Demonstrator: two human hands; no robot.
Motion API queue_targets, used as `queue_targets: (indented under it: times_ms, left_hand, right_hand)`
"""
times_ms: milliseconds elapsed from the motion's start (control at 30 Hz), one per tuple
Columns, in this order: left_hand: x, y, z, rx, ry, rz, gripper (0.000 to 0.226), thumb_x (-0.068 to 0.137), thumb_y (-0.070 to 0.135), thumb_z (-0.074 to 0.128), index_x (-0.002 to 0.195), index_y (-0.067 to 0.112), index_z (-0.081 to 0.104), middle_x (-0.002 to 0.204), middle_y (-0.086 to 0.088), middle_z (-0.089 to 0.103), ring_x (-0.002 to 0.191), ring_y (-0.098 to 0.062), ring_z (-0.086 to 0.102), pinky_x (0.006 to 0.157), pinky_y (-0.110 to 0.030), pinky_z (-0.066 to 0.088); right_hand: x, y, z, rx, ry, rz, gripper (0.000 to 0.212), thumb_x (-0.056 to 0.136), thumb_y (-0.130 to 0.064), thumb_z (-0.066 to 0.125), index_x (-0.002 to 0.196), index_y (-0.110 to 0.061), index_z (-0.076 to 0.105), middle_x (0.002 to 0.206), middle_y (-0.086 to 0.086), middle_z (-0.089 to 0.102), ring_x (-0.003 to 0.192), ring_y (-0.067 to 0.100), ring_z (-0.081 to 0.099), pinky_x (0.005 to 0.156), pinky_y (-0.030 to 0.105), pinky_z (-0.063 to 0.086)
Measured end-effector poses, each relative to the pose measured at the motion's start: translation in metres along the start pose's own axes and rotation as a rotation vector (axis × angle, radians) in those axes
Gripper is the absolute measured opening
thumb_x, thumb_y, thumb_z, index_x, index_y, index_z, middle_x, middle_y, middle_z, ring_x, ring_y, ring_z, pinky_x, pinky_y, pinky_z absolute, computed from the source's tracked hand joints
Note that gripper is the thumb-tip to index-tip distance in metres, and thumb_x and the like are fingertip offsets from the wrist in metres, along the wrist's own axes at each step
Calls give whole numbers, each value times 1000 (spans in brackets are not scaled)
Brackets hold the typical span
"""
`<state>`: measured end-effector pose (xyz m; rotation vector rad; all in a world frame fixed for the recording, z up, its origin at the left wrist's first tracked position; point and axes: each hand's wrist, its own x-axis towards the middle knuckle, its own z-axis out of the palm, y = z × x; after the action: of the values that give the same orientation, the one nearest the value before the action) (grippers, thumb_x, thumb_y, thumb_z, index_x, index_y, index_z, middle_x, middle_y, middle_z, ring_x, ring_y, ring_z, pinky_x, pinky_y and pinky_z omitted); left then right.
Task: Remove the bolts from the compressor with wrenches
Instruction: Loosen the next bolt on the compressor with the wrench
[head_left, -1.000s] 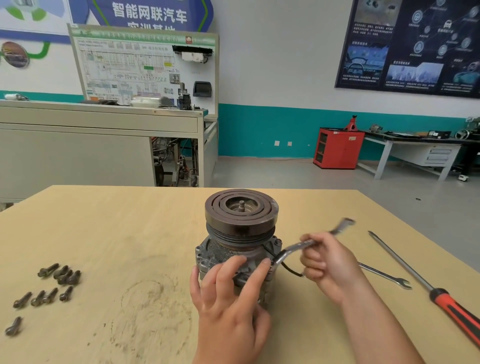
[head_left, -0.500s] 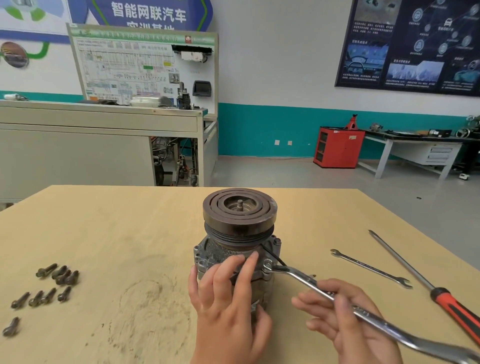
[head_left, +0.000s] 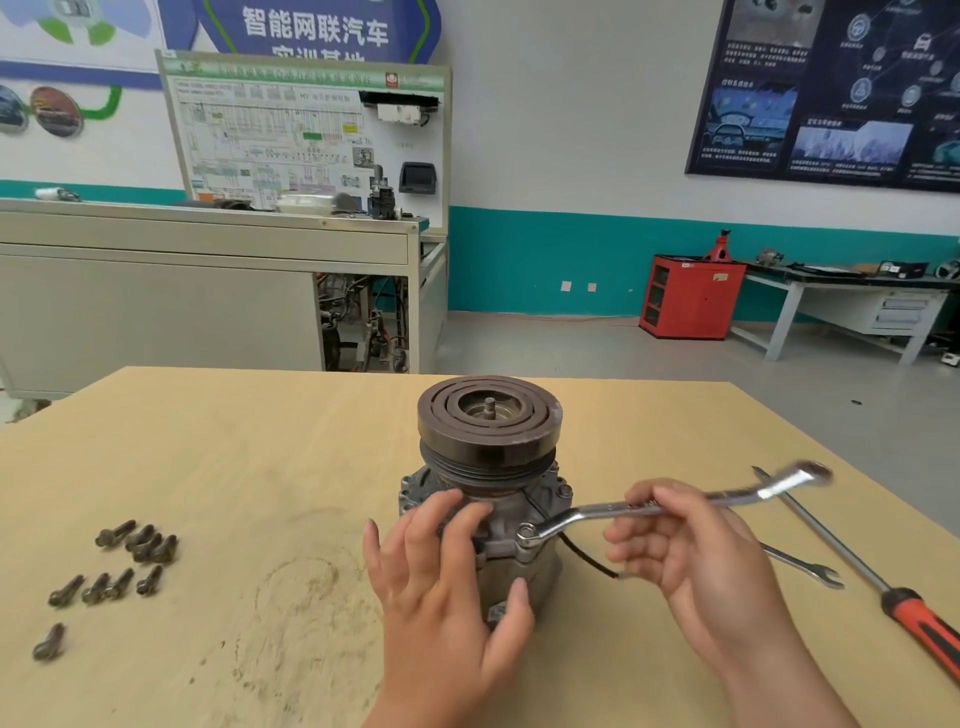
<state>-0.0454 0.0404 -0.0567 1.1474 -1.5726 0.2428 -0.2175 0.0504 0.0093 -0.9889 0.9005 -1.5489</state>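
**Nine bolts out, at least one to go**

The compressor stands upright, pulley end up, in the middle of the wooden table. The left hand lies against its housing with fingers spread and fairly straight, thumb low on the body, bracing it rather than gripping. The right hand has its fingers curled round the shaft of a combination wrench, whose ring end sits over a bolt on the near flange.

Well apart on the table's right side lie a slimmer spare wrench and a long red-handled screwdriver, both untouched.

On the left side sit the loose bolts — nine by my count, in two small groups with one lone straggler.

So most of the job looks done. The bolt under the ring is being worked now, and a second head appears to sit on the flange's right corner — the far side is hidden, so I cannot say how many remain.
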Motion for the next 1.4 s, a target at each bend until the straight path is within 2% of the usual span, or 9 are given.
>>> queue_targets:
  times_ms: [233, 333, 467, 567, 700, 833, 967, 1133, 1400]
  left_hand:
    - [13, -13, -6, -159, -55, -144, 40, 74, 41, 46, 104, 18, 60, 119, -2, 44, 112, -16, 32, 91, -69, 35]
    - [11, -18, -2, -275, -56, -185, 28, 75, 43, 46, 100, 40, 59, 123, 6, 39, 120, -4, 28, 102, -62, 29]
    - [6, -18, 1, -319, -9, -163, 32, 77, 42, 48, 107, 47, 55, 129, 24, 29, 124, -3, 27, 100, -30, 26]
    - [5, -18, 2, -304, -2, -153, 35, 75, 40, 50, 109, 45, 55, 130, 21, 28, 124, -5, 27, 99, -38, 34]
    - [5, -15, 0, -313, -9, -152, 37, 71, 38, 52, 107, 43, 55, 130, 13, 30, 125, -12, 29, 97, -54, 38]
    - [6, -13, 0, -298, -3, -125, 36, 70, 34, 54, 105, 40, 57, 127, 5, 33, 127, -25, 30, 99, -56, 36]
    - [4, -12, 0, -300, 12, -112, 30, 70, 32, 55, 99, 39, 59, 126, 2, 34, 129, -22, 27, 103, -58, 31]
    - [4, -11, 1, -336, 16, -138, 28, 70, 33, 55, 98, 39, 56, 126, 5, 33, 131, -12, 25, 104, -57, 30]
    - [5, -11, -2, -335, 5, -173, 36, 69, 36, 54, 105, 38, 51, 126, 5, 33, 128, -12, 27, 99, -62, 34]
  right_hand:
    - [16, 16, 10, 246, 25, 171, 30, 95, -14, 35, 76, -7, 56, 50, 9, 58, 39, 11, 53, 36, 14, 41]
    - [-3, 25, 13, 424, 173, 100, 28, 97, -18, 35, 79, -9, 54, 50, 5, 59, 40, 10, 54, 37, 11, 39]
    - [-39, 35, 23, 187, 186, -205, 34, 99, -16, 35, 80, -14, 63, 66, 13, 72, 59, 21, 71, 43, 15, 48]
    - [-57, 39, 40, -64, 173, -399, 21, 82, -45, 60, 77, -27, 68, 76, 8, 74, 69, 21, 73, 51, 17, 53]
    - [-59, 51, 43, -217, 132, -468, 14, 77, -25, 54, 83, -14, 61, 75, 2, 75, 72, 20, 73, 54, 18, 54]
    - [-58, 45, 46, -303, 95, -434, 21, 75, -43, 55, 84, -28, 66, 76, -1, 75, 69, 15, 72, 52, 18, 53]
    - [-24, 25, 29, -88, 56, -188, 22, 92, -12, 40, 77, -7, 55, 53, 13, 65, 42, 23, 62, 37, 15, 42]
    - [25, 16, 16, 123, -80, 150, 19, 84, -12, 35, 70, -9, 48, 41, 4, 46, 30, 7, 35, 32, 12, 19]
    - [-48, 32, 29, -157, 105, -398, 25, 83, -16, 43, 72, -24, 64, 64, 10, 71, 55, 22, 69, 35, 11, 32]
